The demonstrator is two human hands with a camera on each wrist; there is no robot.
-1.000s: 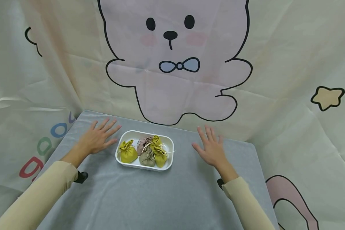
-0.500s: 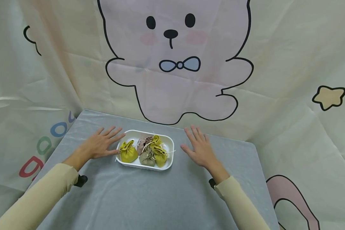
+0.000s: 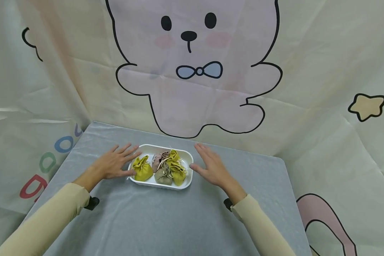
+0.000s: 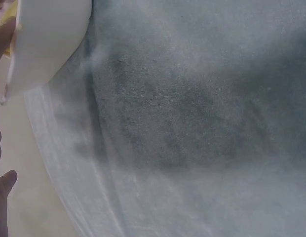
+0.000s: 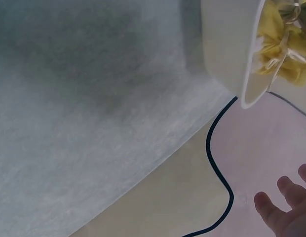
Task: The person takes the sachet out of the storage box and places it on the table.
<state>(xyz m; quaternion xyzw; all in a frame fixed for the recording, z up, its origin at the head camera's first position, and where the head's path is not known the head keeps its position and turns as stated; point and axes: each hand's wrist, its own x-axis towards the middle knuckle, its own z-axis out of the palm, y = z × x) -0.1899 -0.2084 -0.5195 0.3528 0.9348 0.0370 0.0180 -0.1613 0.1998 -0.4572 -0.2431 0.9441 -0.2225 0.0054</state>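
Note:
A white oval-cornered tray (image 3: pixel 160 186) holds several small drawstring pouches: a yellow pouch (image 3: pixel 142 170) at its left, a mauve pouch (image 3: pixel 159 160) behind, a grey-green pouch (image 3: pixel 163 175) in front and more yellow pouches (image 3: pixel 177 172) at the right. My left hand (image 3: pixel 115 163) is at the tray's left end with fingers spread, its thumb overlapping the rim beside the left yellow pouch. At the other end my right hand (image 3: pixel 213 167) has straight fingers, its thumb tip right at the right rim. In the right wrist view, yellow pouches (image 5: pixel 286 49) show over the tray wall (image 5: pixel 227 44).
The tray stands on a table with a grey-blue cloth (image 3: pixel 166 220), toward its back edge. A printed fabric backdrop (image 3: pixel 313 64) with a bear drawing rises behind the table and along both sides. Dark straps (image 3: pixel 92 203) sit at the wrists.
My right hand has moved left, from well apart to the tray's right rim. My left hand has shifted right, its thumb coming over the left rim. Tray and pouches stay put.

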